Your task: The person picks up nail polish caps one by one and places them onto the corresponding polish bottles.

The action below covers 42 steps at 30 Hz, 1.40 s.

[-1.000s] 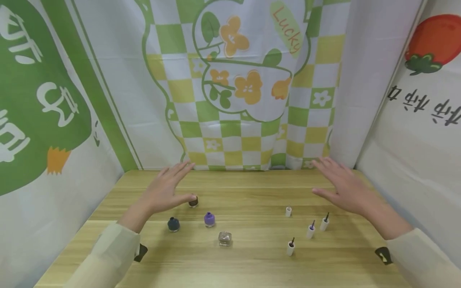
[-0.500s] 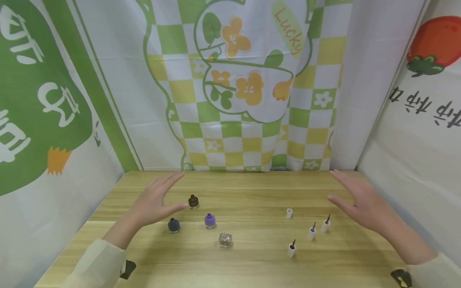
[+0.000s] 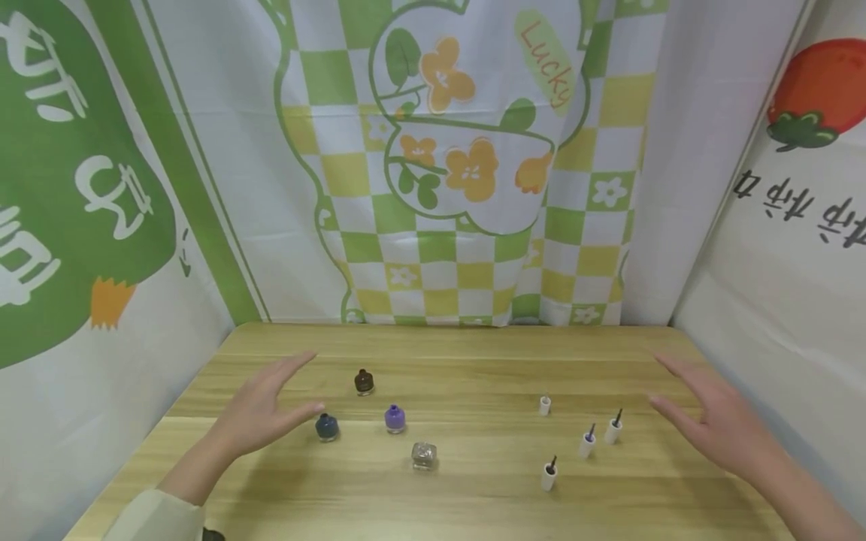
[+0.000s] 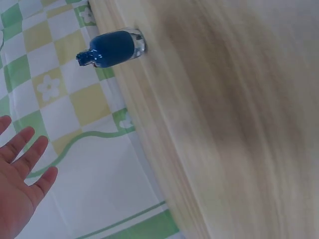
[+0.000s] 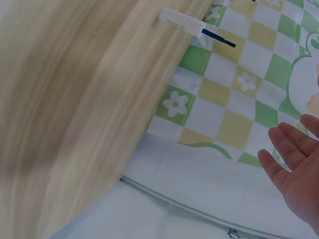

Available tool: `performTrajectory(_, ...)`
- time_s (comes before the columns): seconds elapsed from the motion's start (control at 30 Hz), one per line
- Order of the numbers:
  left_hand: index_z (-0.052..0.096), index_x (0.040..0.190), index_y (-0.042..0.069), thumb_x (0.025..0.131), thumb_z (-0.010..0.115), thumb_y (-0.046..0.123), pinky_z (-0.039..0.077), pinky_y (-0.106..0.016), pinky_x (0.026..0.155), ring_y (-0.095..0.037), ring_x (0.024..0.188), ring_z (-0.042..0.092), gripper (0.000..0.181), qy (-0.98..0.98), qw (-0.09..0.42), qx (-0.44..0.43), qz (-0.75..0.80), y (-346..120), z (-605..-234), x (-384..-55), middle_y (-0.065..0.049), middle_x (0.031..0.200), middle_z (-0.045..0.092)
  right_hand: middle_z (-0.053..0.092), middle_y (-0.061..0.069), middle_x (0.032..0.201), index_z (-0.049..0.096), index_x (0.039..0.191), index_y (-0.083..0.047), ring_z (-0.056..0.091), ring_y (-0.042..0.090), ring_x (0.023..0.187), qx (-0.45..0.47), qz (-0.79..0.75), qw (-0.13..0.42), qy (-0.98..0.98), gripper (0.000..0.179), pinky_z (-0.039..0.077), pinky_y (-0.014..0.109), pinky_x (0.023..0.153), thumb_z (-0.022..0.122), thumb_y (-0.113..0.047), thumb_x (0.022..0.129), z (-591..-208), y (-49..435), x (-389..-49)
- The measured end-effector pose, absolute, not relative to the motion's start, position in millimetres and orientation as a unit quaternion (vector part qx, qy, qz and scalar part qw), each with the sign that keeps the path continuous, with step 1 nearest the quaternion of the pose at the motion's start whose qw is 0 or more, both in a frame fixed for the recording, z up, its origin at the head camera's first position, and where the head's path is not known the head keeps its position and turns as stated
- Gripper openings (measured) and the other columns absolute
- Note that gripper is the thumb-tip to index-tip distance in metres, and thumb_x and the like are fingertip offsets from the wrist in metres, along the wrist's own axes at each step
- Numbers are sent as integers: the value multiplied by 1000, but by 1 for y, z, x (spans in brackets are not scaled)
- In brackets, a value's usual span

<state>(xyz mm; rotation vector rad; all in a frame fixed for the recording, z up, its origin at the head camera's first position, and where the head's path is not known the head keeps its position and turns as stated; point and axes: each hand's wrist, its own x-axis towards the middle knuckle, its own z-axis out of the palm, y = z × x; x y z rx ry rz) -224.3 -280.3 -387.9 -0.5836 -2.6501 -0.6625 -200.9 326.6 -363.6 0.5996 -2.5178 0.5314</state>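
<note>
My left hand hovers over the left of the table, fingers extended and holding nothing. Nearest to it is a dark blue nail polish bottle, uncapped and upright; the left wrist view shows its blue polish. A dark brown bottle, a purple bottle and a glittery silver bottle stand close by. My right hand, also holding nothing, is over the right side. Left of it stand white brush caps, brushes pointing up: one with a dark brush, one purple, another dark and a pale one.
The wooden table has a green-and-yellow checked cloth hanging behind its far edge. Printed cloth walls stand on the left and right sides.
Both hands have drawn back toward the person and spread outward, left hand to the left, right hand to the right. The brown bottle is now uncovered. Bottles and caps stay in place.
</note>
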Motion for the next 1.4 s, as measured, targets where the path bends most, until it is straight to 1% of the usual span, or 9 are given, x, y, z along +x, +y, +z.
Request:
performTrajectory(0.13,45,144,10,82,74,50,35,-68,97,-44,125,44,79,-941,153,-195,-232,-284,-396,-219,-16,141,49,55,27,126,46,140,0,53,46,109,215,189,246,-926,61,43,65,82,73,-21,89,-372,333,-198)
performTrajectory(0.3,49,140,9,79,76,52,38,-66,96,-44,122,48,79,-943,136,-191,-234,-286,-407,-214,-17,137,52,58,28,123,49,136,4,57,44,103,204,193,233,-931,59,46,65,78,73,-21,88,-381,341,-197)
performTrajectory(0.47,51,138,6,78,76,52,40,-66,94,-46,120,49,79,-944,106,-180,-255,-288,-417,-210,-20,135,52,61,26,120,53,130,6,61,37,98,190,203,223,-934,54,55,48,73,74,-21,87,-390,348,-196)
performTrajectory(0.57,52,135,3,80,76,50,43,-64,92,-44,116,52,77,-943,82,-174,-272,-287,-420,-210,-21,134,53,61,27,120,54,129,6,62,34,97,174,226,192,-939,52,56,37,71,73,-21,89,-395,350,-195)
performTrajectory(0.77,54,132,-1,81,76,45,46,-62,89,-41,112,55,72,-935,40,-177,-306,-287,-424,-213,-20,130,56,60,27,121,51,131,7,62,40,101,150,275,114,-943,52,56,34,72,69,-22,92,-405,348,-196)
performTrajectory(0.9,55,129,-3,79,79,40,45,-62,90,-40,111,55,70,-928,24,-176,-327,-287,-428,-215,-20,127,57,61,26,120,52,129,9,63,38,100,148,303,71,-939,52,57,36,73,71,-21,90,-414,346,-198)
performTrajectory(1.1,59,122,-2,79,80,32,47,-58,91,-36,106,58,59,-921,10,-180,-345,-285,-436,-218,-16,119,62,61,27,118,50,129,12,63,36,101,147,373,5,-916,53,55,27,76,71,-17,89,-422,338,-206)
performTrajectory(1.23,59,121,-3,79,80,28,47,-57,91,-34,105,58,56,-914,-1,-174,-366,-283,-438,-219,-14,116,63,57,32,121,44,131,16,59,41,107,135,431,-48,-891,57,55,30,81,69,-15,91,-424,333,-211)
performTrajectory(1.4,60,119,-3,78,81,25,49,-55,90,-31,102,60,54,-910,-4,-154,-384,-281,-439,-218,-11,113,64,56,33,120,43,129,20,58,43,109,125,459,-71,-877,57,55,34,83,69,-13,90,-430,325,-218)
